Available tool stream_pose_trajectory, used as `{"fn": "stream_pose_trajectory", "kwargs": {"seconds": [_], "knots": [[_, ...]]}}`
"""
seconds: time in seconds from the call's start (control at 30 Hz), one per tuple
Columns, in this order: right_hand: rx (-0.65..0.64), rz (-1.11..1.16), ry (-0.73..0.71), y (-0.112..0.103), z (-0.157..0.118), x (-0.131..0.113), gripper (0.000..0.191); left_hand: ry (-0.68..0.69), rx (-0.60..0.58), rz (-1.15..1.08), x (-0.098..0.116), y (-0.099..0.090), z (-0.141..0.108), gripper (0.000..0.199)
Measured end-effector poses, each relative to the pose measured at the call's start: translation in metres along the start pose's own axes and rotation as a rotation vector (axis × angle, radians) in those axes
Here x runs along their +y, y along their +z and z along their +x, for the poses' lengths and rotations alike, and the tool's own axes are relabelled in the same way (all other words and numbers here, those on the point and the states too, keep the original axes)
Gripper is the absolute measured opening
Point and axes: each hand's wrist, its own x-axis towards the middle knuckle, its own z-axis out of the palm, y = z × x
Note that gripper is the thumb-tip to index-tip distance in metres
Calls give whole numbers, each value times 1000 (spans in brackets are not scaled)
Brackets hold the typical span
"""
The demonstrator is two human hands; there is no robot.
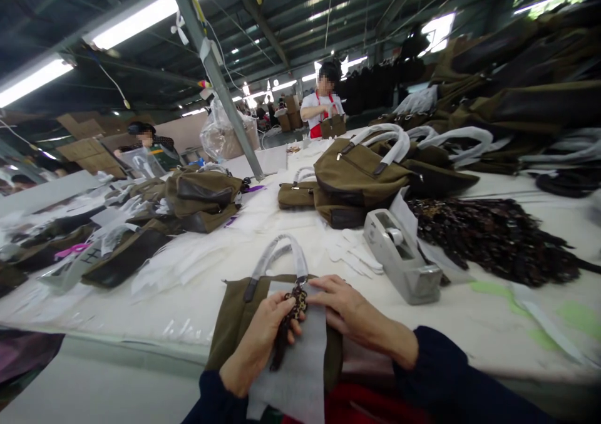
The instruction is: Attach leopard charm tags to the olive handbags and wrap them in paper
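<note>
An olive handbag (232, 311) with a plastic-wrapped handle (297, 256) lies at the table's front edge. A sheet of white tissue paper (310, 355) rests over its front. My left hand (263, 330) is closed on a bag charm (297, 300), a leopard-patterned flower shape with a dark tassel (278, 346) hanging below. My right hand (342, 302) reaches in from the right, its fingertips pinched at the charm's upper edge near the handle's base. The clasp itself is mostly hidden by fingers.
A grey tape dispenser (404, 261) stands right of the bag. Behind it lies a heap of dark patterned charms (498, 236). More olive bags (361, 180) stand beyond, others (204, 189) at left. A metal post (220, 86) rises from the table. Two co-workers (323, 104) are further back.
</note>
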Motion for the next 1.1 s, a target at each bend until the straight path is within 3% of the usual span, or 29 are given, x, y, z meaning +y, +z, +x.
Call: {"fn": "stream_pose_trajectory", "kwargs": {"seconds": [0.17, 0.3, 0.43, 0.5, 0.6, 0.87, 1.1], "knots": [[50, -28, 132, -5, -1, 15, 52, -10, -9, -29, -2, -4, 2, 35], [-26, 114, 280, 5, 12, 33, 52, -9, 8, -33, -1, -3, 2, 37], [-18, 206, 393, 16, 26, 42, 23, -18, 7, -20, -1, -4, 2, 40], [47, 264, 433, 22, 26, 40, 9, -19, -15, -5, -1, -5, 3, 41], [200, 365, 493, 29, 19, 31, 2, -23, -73, 26, 1, -6, 7, 43], [570, 647, 679, 38, -4, 8, 8, -50, -246, 138, 28, 9, 19, 38], [764, 806, 738, 49, -3, -13, 15, -33, -253, 224, 50, 12, 15, 30]]}}
